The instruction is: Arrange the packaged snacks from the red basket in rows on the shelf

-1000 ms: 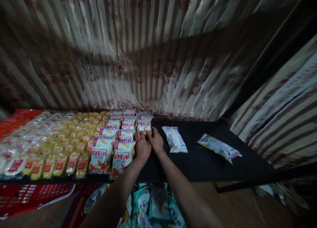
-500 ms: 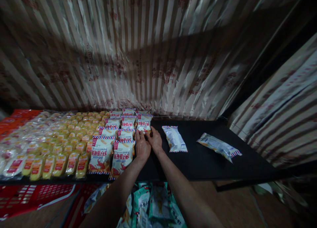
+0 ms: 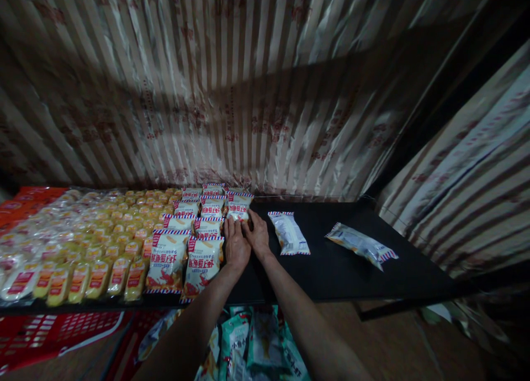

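Observation:
Both my hands rest side by side on the black shelf point(image 3: 339, 270), at the near edge of a white snack packet with red print point(image 3: 237, 207). My left hand point(image 3: 236, 246) lies flat with fingers stretched toward the packet, beside a row of like packets point(image 3: 202, 262). My right hand point(image 3: 258, 234) touches the packet's right lower corner, fingers extended. Whether either hand pinches the packet is hard to see in the dim light.
Rows of yellow snack packets point(image 3: 95, 243) fill the shelf's left. Two loose packets lie to the right, one near point(image 3: 289, 233) and one farther point(image 3: 361, 245). A red basket point(image 3: 49, 337) and a bag of green packets point(image 3: 248, 342) sit below. Striped curtain behind.
Hands stay on the same packet, barely shifted; the view has drifted slightly.

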A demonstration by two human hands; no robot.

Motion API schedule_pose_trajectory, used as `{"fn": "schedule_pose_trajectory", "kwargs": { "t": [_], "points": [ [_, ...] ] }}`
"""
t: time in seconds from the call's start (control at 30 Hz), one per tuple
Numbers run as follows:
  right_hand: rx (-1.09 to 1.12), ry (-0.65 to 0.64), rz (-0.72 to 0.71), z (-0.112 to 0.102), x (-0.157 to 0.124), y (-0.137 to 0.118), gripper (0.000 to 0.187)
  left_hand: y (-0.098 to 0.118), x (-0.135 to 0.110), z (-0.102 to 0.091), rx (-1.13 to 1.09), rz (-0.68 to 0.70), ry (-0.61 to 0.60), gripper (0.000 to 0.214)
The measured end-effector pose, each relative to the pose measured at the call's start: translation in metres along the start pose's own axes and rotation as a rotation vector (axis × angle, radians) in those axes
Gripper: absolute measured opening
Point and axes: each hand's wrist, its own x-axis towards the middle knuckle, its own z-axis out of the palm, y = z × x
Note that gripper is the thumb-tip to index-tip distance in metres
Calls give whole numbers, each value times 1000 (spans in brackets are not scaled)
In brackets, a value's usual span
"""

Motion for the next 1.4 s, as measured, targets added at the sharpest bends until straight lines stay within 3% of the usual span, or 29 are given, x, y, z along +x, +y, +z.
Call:
{"fn": "schedule_pose_trajectory", "kwargs": {
  "t": [0.27,0.6,0.83,1.17,1.4],
  "points": [
    [170,-56,79,5,9,-1,51,4,-2,-5,39,-43,11,52],
    [137,-26,50,10,7,4,53,-1,-3,-1,-37,-42,33,50],
    [106,10,82,5,0,-1,52,5,-9,-9,-68,-28,31,51],
    [100,33,118,-12,-32,-12,50,24,-76,-35,-171,70,-92,62],
    [150,17,113,-29,-73,-33,49,23,-120,-50,-232,63,-173,61]
  ]
}}
